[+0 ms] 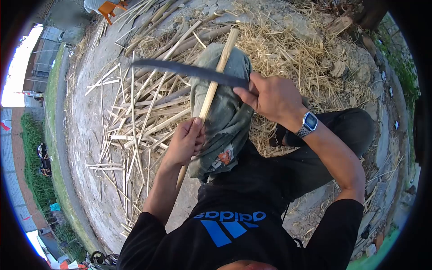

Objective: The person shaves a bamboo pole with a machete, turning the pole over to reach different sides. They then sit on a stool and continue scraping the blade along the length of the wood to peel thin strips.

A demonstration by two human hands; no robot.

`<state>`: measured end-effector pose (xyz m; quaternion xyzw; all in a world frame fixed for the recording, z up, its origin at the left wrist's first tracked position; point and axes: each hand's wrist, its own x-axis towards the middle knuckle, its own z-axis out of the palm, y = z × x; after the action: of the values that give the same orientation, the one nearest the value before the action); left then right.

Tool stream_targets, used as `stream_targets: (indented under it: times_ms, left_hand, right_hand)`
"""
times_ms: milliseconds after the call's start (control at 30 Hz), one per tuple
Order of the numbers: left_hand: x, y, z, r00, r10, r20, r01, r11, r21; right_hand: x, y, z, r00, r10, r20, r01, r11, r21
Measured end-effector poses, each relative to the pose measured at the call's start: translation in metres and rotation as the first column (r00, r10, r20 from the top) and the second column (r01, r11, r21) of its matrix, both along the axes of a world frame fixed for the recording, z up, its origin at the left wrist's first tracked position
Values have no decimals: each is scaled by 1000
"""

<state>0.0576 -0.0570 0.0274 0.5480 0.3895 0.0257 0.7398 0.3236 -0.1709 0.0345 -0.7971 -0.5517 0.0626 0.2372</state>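
Note:
A long pale wooden strip point(209, 101) runs diagonally over a grey-green cloth point(227, 112) draped on my raised knee. My left hand point(185, 140) is closed round the strip's lower part, thumb on top. In my right hand point(274, 98) is a long, dark, curved blade point(180, 68), its handle hidden in my fingers. The blade lies across the strip above the knee, its tip pointing left. Whether its edge touches the wood I cannot tell.
Split wooden strips point(135, 135) lie in a loose pile on the ground to the left. Curly shavings point(279, 49) cover the ground ahead and right. An orange chair point(108, 9) stands at the top left.

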Motion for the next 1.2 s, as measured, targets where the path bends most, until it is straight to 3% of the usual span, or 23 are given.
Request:
stream_targets:
  times_ms: [67, 100, 133, 200, 333, 467, 533, 600, 733, 867, 933, 1033, 1067, 1167, 1200]
  left_hand:
    - [-7, -2, -5, 1000, -12, -2, 12, 1000, -1]
    - [1, -1, 9, 999, -33, -2, 33, 999, 32]
    - [5, -2, 9, 1000, -5, 6, 6, 999, -38]
    - [4, -1, 1, 999, -11, 32, 12, 999, -33]
    - [2, -2, 11, 1000, -19, -3, 19, 1000, -8]
    - [2, -8, -3, 999, -26, 22, 27, 998, -49]
    - [6, -9, -3, 999, -37, -20, 36, 999, -32]
    - [17, -9, 8, 1000, -2, 26, 4, 998, -63]
    - [30, -1, 5, 996, -31, 87, 38, 996, -75]
    - [21, 1, 6, 996, -24, 85, 36, 991, -132]
    - [14, -6, 7, 997, -26, 75, 37, 989, -144]
    - [9, -15, 8, 998, -28, 56, 35, 991, -133]
    - [9, -15, 9, 998, -32, 51, 37, 995, -97]
    - [9, -9, 3, 995, -54, 81, 64, 989, -131]
    - [7, -9, 6, 996, -43, 78, 55, 987, -151]
  right_hand:
    - [18, -2, -15, 996, 47, 80, -53, 996, 73]
    - [24, 6, -13, 994, -7, 105, -16, 977, 214]
    - [9, 0, -15, 996, 4, 88, -22, 980, 197]
    - [-8, -3, -4, 1000, 28, 14, -28, 1000, 2]
    - [41, 12, -4, 993, -106, 44, 103, 993, 50]
    - [-5, -4, -24, 983, 84, 164, -110, 982, 156]
    - [14, 2, -23, 987, 92, 130, -100, 993, 55]
    - [36, 14, -17, 996, -9, 91, -7, 986, 166]
    - [40, 19, -2, 983, -62, 173, 35, 987, 154]
    - [11, 6, -7, 996, 18, 88, -36, 978, 205]
    - [18, 6, -20, 982, 69, 175, -118, 951, 287]
    - [68, 24, -8, 969, -244, 30, 242, 969, 45]
    - [61, 18, -13, 969, -243, 31, 242, 969, 46]
    - [20, 0, -23, 983, -30, 181, -3, 984, 180]
    - [19, -2, -25, 985, -36, 171, 7, 986, 167]
